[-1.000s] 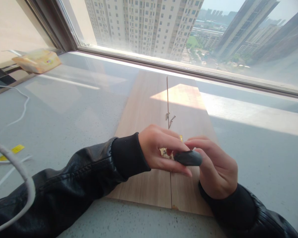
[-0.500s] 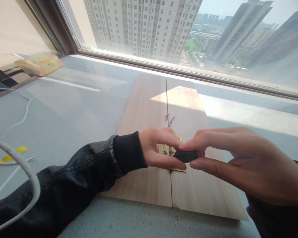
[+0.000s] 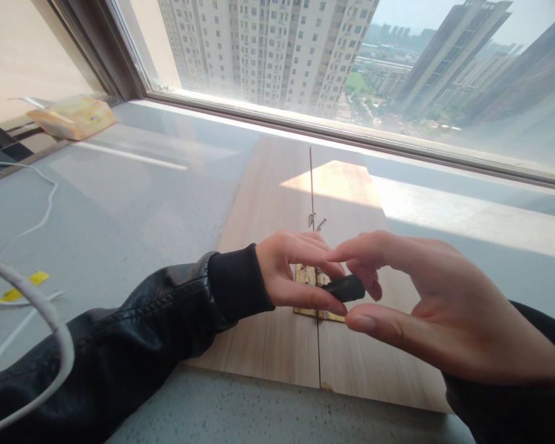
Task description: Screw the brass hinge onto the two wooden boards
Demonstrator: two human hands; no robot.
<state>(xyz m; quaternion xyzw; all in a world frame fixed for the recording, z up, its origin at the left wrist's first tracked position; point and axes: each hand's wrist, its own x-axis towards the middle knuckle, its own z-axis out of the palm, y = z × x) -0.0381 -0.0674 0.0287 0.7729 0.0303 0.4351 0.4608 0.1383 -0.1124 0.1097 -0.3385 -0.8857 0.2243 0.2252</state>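
Observation:
My left hand [image 3: 300,271] pinches a short black cylindrical piece [image 3: 348,288] between thumb and fingers; one end of it is hidden in the grip. My right hand [image 3: 411,296] is close by on the right, its thumb and fingers parted around the piece's free end without closing on it. Below both hands a brass-coloured hinge [image 3: 306,275] lies across the seam of two pale wooden boards [image 3: 277,345] [image 3: 374,364], partly covered by my fingers. Small screws [image 3: 311,219] [image 3: 322,224] lie by the seam just beyond the hinge.
The boards rest on a speckled pale countertop [image 3: 166,203] beside a window [image 3: 277,55]. At the back left stands a tissue pack [image 3: 74,117]. White cables [image 3: 50,197] and a yellow tag [image 3: 23,287] lie on the left, and a thicker grey cable [image 3: 65,345] loops in front.
My right thumb and fingers have spread apart, coming off the black piece. It stays in my left hand, now turned with its free end tilted slightly upward.

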